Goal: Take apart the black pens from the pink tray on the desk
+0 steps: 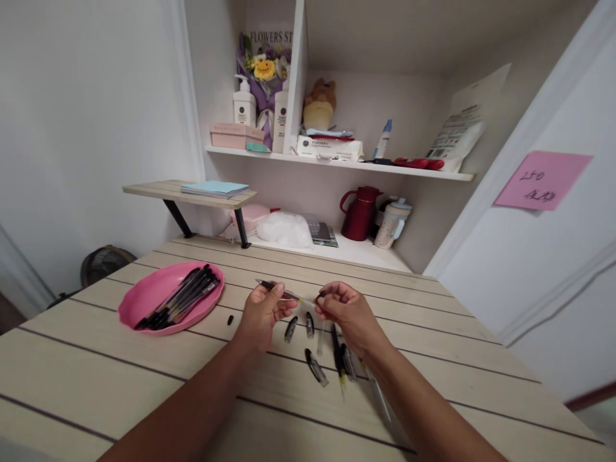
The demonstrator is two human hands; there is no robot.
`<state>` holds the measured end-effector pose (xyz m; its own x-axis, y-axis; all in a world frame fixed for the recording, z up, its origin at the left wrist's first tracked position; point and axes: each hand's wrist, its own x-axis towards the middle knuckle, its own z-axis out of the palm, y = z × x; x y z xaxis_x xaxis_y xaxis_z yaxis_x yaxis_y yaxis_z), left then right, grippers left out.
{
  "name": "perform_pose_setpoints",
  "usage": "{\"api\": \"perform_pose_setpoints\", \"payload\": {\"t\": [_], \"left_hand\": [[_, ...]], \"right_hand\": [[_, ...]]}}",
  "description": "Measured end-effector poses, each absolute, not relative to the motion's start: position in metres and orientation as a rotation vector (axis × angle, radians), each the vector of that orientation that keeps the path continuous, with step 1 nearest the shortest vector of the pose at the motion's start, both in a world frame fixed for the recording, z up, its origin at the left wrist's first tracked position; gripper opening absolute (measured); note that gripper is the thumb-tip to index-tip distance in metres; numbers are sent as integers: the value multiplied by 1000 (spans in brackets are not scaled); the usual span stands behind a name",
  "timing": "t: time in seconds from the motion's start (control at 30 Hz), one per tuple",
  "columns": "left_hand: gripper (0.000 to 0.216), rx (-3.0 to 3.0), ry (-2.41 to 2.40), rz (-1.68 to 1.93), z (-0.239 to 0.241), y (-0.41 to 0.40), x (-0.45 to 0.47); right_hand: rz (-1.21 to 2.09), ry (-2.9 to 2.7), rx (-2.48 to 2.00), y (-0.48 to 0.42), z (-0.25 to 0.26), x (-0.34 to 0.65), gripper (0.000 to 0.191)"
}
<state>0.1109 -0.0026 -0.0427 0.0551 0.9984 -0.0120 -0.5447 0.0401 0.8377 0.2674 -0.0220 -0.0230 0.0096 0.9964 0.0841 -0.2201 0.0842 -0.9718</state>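
Note:
Between the thumb and fingers of my left hand [262,314] is a pen refill [291,294], its dark pointed end to the left and its clear end toward my right hand [349,314]. My right hand is closed in a pinch on a small black plug [321,294] beside that clear end; I cannot tell if they touch. Below the hands lie several pen caps [316,367], a clear pen barrel [321,337] and another dark refill [337,356]. A second small black plug [230,319] rests left of my left hand. More clear pieces are partly hidden by my right forearm.
A pink tray [139,295] with several black pens [180,298] stands at the left of the slatted table [192,391]. Behind it is a small raised shelf [158,190] with blue paper [216,188]. A red jug [360,215] and a cup [392,224] stand at the back.

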Motion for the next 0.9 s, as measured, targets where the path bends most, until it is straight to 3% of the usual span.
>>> {"api": "perform_pose_setpoints", "payload": {"t": [0.13,0.4,0.9], "left_hand": [[27,774,780,1416,-45,-4,114],[27,772,761,1454,-46,-3,112],[29,806,791,1446,-41,-6,114]], "right_hand": [[1246,-972,-935,-24,-28,273,34],[1201,-1038,-985,-23,-38,270,22],[1160,-1100,-1014,-29,-35,261,25]]}}
